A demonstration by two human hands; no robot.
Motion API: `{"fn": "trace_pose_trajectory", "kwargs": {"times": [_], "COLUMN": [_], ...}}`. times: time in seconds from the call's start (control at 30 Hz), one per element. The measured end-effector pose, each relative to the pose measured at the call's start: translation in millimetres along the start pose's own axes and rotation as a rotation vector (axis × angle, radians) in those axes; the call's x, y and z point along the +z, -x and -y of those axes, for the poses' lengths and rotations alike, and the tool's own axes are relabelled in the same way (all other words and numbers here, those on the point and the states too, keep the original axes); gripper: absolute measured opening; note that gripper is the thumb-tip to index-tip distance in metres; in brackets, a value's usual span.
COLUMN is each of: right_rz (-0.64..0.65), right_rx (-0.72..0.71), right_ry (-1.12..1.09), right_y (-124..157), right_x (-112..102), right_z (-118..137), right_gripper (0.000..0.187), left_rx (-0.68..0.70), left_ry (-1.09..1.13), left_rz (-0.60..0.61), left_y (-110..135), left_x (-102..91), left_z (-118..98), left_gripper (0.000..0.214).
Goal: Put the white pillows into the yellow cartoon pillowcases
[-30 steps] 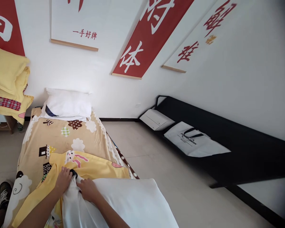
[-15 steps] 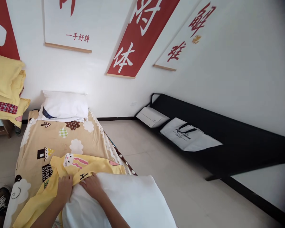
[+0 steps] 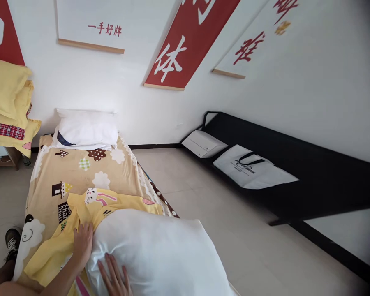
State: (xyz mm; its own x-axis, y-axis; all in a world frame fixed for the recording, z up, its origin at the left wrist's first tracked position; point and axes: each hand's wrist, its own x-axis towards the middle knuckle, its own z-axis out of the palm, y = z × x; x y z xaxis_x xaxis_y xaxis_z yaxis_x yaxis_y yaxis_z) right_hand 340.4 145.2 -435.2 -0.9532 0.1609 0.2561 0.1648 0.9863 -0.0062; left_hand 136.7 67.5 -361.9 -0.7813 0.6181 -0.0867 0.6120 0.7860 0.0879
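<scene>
A plump white pillow (image 3: 160, 250) lies on the near end of the bed, its far edge against a yellow pillowcase (image 3: 123, 201) printed with a white rabbit. The pillowcase is crumpled beneath and beside the pillow. My left hand (image 3: 82, 242) is closed on the pillowcase's edge at the pillow's left corner; the fingertips are partly hidden. Flat on the pillow's upper side rests my right hand (image 3: 114, 274), fingers spread and gripping nothing.
A tan patterned sheet (image 3: 89, 176) covers the bed, with another white pillow (image 3: 86, 129) at its head. Yellow bedding (image 3: 9, 94) is stacked at left. On the right, a black folding cot (image 3: 311, 176) holds a white bag (image 3: 253, 168) and a white box (image 3: 203, 144). A sneakered foot (image 3: 12, 244) stands at left.
My right hand has let go of the pillowcase edge and come back toward me onto the pillow, opening flat. The left hand stays at the pillowcase. The camera view has tilted down slightly.
</scene>
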Motion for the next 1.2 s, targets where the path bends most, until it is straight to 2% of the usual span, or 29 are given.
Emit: {"fn": "trace_pose_trajectory", "kwargs": {"times": [0.07,0.13,0.23,0.33,0.4,0.53,0.6,0.7,0.77,0.87,0.97,1.03,1.1,1.2], "right_rz": [0.068,0.146,0.208,0.229,0.253,0.283,0.309,0.382,0.44,0.5,0.523,0.528,0.526,0.466], "right_rx": [-0.055,-0.024,0.055,0.117,0.146,0.131,0.089,-0.016,-0.095,-0.181,-0.194,-0.182,-0.188,-0.198], "right_ry": [-0.066,-0.126,-0.234,-0.318,-0.329,-0.326,-0.335,-0.356,-0.365,-0.37,-0.384,-0.403,-0.423,-0.353], "right_y": [-24,-48,-80,-109,-126,-151,-156,-157,-153,-151,-154,-152,-136,-79], "right_x": [-16,-32,-49,-59,-63,-64,-62,-55,-50,-44,-47,-56,-65,-64], "right_z": [-13,-26,-36,-39,-39,-38,-37,-34,-32,-28,-30,-36,-43,-49], "right_gripper": [0.104,0.109,0.098,0.08,0.071,0.059,0.049,0.034,0.031,0.032,0.034,0.043,0.066,0.098], "left_rx": [-0.043,-0.108,-0.196,-0.274,-0.323,-0.305,-0.287,-0.249,-0.218,-0.165,-0.135,-0.151,-0.193,-0.271], "left_ry": [-0.027,-0.041,-0.027,0.035,0.115,0.318,0.361,0.335,0.293,0.257,0.264,0.26,0.236,0.18], "left_rz": [-0.074,-0.106,-0.112,-0.105,-0.02,0.341,0.405,0.38,0.384,0.384,0.363,0.343,0.332,0.338], "left_y": [13,25,40,50,53,49,43,39,40,47,53,57,61,68], "left_x": [7.1,13.3,16.4,11.3,3.9,-19.3,-32.5,-46.1,-47.7,-40.6,-28.5,-18.6,-7.0,10.1], "left_z": [4,6,0,-12,-19,-24,-25,-29,-35,-46,-48,-40,-27,-10], "left_gripper": [0.045,0.042,0.042,0.044,0.041,0.033,0.032,0.035,0.039,0.046,0.047,0.047,0.049,0.054]}}
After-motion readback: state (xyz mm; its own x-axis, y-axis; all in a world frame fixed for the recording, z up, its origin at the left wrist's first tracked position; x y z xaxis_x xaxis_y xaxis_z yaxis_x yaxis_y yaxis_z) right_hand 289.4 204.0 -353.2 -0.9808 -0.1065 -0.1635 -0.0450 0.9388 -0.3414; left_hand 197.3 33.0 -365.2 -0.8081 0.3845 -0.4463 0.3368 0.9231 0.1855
